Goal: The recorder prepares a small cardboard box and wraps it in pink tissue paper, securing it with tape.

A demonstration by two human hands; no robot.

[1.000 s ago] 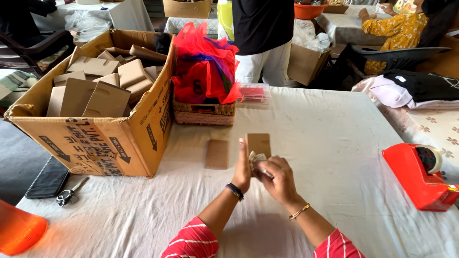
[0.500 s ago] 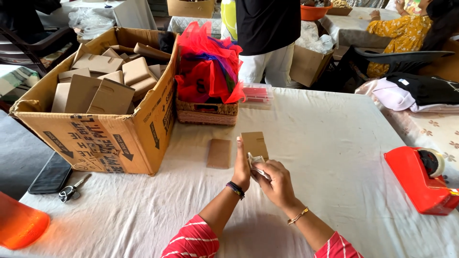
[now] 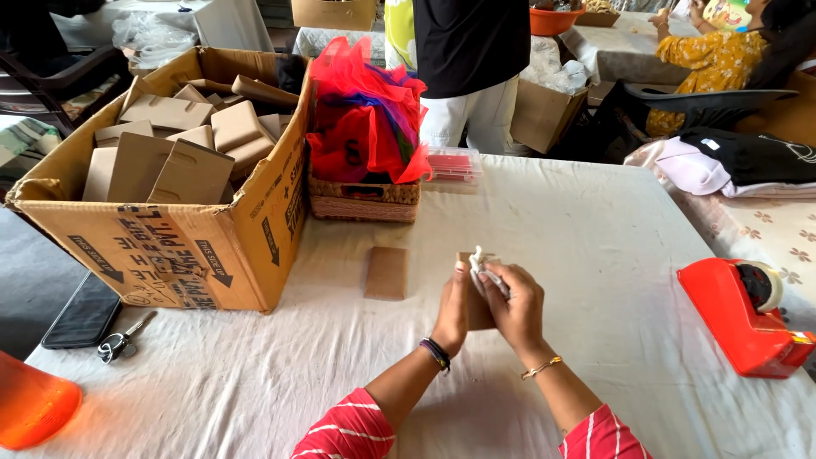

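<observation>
Left hand (image 3: 452,308) steadies the small brown box (image 3: 478,306) at frame centre; right hand (image 3: 512,304) should keep its grip pinching the white wad (image 3: 486,270) squarely over the opening.

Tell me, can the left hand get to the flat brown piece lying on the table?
Probably yes. The flat brown piece lies just left of the left hand with bare cloth between, though that hand is busy holding a small brown box.

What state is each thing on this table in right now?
Left hand: holding small brown box upright.
Right hand: pinching white item at the box's top.
Flat brown piece: lying flat, untouched.
Large carton: open, full of brown boxes.
Tape dispenser: idle.
</observation>
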